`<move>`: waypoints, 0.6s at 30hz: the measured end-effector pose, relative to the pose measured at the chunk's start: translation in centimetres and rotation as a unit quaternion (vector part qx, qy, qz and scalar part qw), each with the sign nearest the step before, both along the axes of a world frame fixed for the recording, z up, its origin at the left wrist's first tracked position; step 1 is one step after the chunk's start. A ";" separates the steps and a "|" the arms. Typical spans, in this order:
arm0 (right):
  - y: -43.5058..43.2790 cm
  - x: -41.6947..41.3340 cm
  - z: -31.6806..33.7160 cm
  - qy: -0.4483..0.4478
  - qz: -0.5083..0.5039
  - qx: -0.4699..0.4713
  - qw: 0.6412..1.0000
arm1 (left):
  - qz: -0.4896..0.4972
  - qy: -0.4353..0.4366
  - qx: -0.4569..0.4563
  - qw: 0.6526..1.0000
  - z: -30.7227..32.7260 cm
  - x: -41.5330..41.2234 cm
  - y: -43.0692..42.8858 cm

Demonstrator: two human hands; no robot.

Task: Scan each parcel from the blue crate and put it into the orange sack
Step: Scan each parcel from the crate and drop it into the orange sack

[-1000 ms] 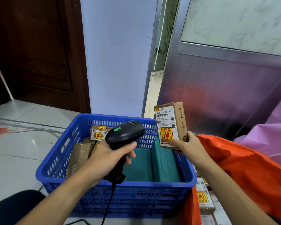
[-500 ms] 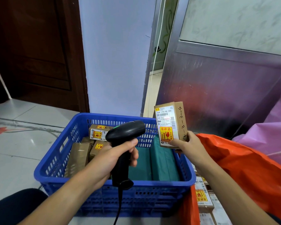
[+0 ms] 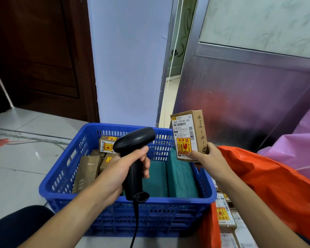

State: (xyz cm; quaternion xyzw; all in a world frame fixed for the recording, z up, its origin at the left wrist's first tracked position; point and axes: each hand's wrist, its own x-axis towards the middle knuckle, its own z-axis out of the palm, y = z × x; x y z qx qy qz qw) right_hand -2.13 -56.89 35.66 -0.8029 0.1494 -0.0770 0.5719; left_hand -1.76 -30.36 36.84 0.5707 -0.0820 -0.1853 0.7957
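Left grip (image 3: pixel 120 169) wrapped round scanner (image 3: pixel 134 140) handle, head aimed right at parcel (image 3: pixel 188 133); right grip (image 3: pixel 209 158) pinches that parcel's bottom edge, upright, label toward camera; blue crate (image 3: pixel 48 190) below both grips, boxes (image 3: pixel 87 169) inside; orange sack (image 3: pixel 276 185) just right of right grip.

The parcel (image 3: pixel 188 136) right of centre is labelled "406P 1770-80 000". Its yellow sticker (image 3: pixel 183 146) says "易碎品"; handwritten down its side, "4-3-3004".
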 end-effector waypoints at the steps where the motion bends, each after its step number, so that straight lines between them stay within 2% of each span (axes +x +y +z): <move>1: 0.0 0.0 0.0 0.000 0.002 -0.002 1.000 | 0.000 -0.001 0.003 1.000 0.0 0.0 0.0; 10: -2.9 -1.9 -0.4 0.011 -0.022 -0.015 1.000 | 0.011 -0.012 -0.001 1.000 -0.2 -0.3 -0.2; 18: -8.9 -5.5 -0.9 -0.009 -0.106 0.032 0.994 | -0.021 -0.011 0.009 1.000 -1.1 0.2 -2.5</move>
